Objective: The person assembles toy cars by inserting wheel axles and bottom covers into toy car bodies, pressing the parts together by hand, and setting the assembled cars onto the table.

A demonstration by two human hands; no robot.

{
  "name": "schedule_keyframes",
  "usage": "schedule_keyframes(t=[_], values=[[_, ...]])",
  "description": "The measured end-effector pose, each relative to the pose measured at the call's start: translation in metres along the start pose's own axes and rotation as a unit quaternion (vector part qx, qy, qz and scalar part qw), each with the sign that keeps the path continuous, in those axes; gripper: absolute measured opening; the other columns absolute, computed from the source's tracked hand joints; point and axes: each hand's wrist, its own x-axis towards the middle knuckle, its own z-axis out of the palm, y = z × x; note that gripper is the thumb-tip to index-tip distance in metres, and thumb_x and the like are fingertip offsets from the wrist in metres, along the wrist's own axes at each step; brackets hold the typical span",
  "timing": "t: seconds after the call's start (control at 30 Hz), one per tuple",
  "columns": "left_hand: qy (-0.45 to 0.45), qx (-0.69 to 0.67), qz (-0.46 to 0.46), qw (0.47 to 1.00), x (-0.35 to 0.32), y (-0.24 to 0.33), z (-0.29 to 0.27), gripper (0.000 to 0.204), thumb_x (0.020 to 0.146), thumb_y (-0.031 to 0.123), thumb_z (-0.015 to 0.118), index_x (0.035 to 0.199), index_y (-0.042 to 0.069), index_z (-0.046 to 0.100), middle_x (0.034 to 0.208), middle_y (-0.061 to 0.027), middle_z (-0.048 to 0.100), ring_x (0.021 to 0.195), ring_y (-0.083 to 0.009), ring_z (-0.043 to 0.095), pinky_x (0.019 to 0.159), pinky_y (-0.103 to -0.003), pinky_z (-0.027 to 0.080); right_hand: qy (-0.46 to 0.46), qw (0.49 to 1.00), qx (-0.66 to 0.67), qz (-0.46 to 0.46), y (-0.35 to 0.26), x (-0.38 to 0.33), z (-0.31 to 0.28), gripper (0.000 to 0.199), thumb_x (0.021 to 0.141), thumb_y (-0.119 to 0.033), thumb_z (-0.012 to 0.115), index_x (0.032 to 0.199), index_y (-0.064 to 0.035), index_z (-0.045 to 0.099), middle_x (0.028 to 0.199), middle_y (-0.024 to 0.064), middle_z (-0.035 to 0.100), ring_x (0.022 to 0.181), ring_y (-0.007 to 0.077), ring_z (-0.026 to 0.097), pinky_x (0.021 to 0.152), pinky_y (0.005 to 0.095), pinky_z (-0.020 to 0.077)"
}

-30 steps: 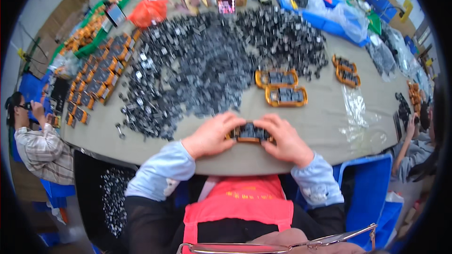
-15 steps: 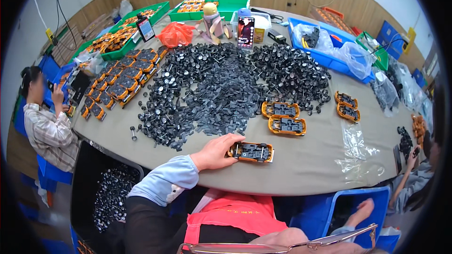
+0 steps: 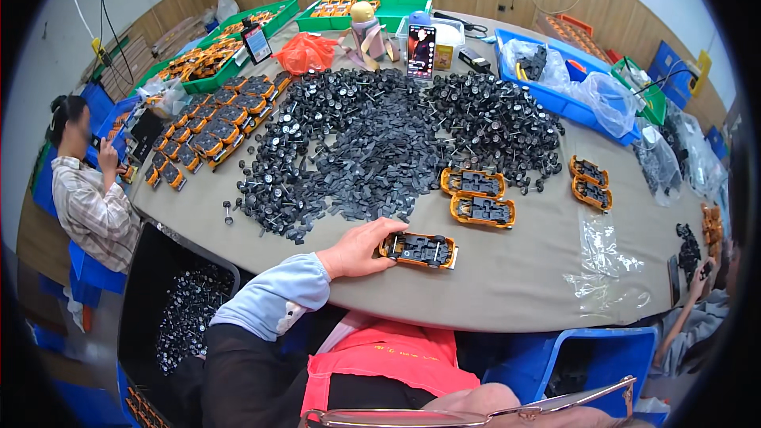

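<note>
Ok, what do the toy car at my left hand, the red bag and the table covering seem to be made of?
Toy car: probably plastic; the orange rim looks glossy, the black underside duller.
Red bag: likely thin plastic film, by its crinkles and sheen.
Table covering: matte tan-grey with soft wrinkles; maybe cloth, though coated vinyl is possible.

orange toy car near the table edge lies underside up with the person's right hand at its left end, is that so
Not quite: the head view shows the left hand at the left end of the orange toy car, which does lie underside up near the table edge.
</note>
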Motion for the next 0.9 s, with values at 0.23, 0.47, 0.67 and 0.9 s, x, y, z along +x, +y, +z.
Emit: schedule_keyframes(t=[0.23,0.47,0.67,0.9], values=[[0.012,-0.015,0.027,0.999,0.004,-0.003,0.005,0.069,0.078,0.015,0.079,0.139,0.008,0.048,0.129,-0.0167,0.056,0.119,-0.0352,0.058,0.101,-0.041,0.048,0.065,0.978,-0.199,-0.009,0.017,-0.071,-0.123,0.022,0.089,-0.02,0.064,0.083,0.0016,0.065,0.074,0.0197,0.068,0.068,0.0421,0.066,0.071,0.0482,0.0538],[0.045,-0.033,0.052,0.997,0.007,-0.011,0.008,0.069,0.072,0.008,0.081,0.135,0.007,0.052,0.122,-0.0165,0.06,0.11,-0.0341,0.061,0.093,-0.041,0.051,0.495,0.838,0.145,-0.178,-0.241,-0.156,-0.198,0.026,0.096,-0.003,0.059,0.121,0.0022,0.064,0.116,0.0106,0.068,0.104,0.0189,0.064,0.094,0.0313,0.0507],[0.054,-0.046,0.054,0.996,0.0,-0.013,0.006,0.072,0.07,0.005,0.082,0.135,0.004,0.051,0.109,-0.0116,0.059,0.087,-0.0245,0.058,0.075,-0.033,0.049,0.426,0.818,-0.005,-0.387,-0.373,-0.095,-0.094,0.022,0.084,0.004,0.069,0.105,-0.0028,0.064,0.096,0.0098,0.063,0.086,0.0226,0.063,0.077,0.0313,0.0518],[0.064,-0.033,0.064,0.995,0.0,-0.012,0.006,0.072,0.07,0.005,0.082,0.135,0.004,0.052,0.119,-0.0147,0.06,0.097,-0.0275,0.062,0.081,-0.034,0.051,0.274,0.829,-0.118,-0.472,-0.396,-0.101,-0.071,0.034,0.074,-0.012,0.079,0.104,-0.0063,0.063,0.107,0.0136,0.06,0.106,0.0346,0.057,0.095,0.0481,0.0435]])
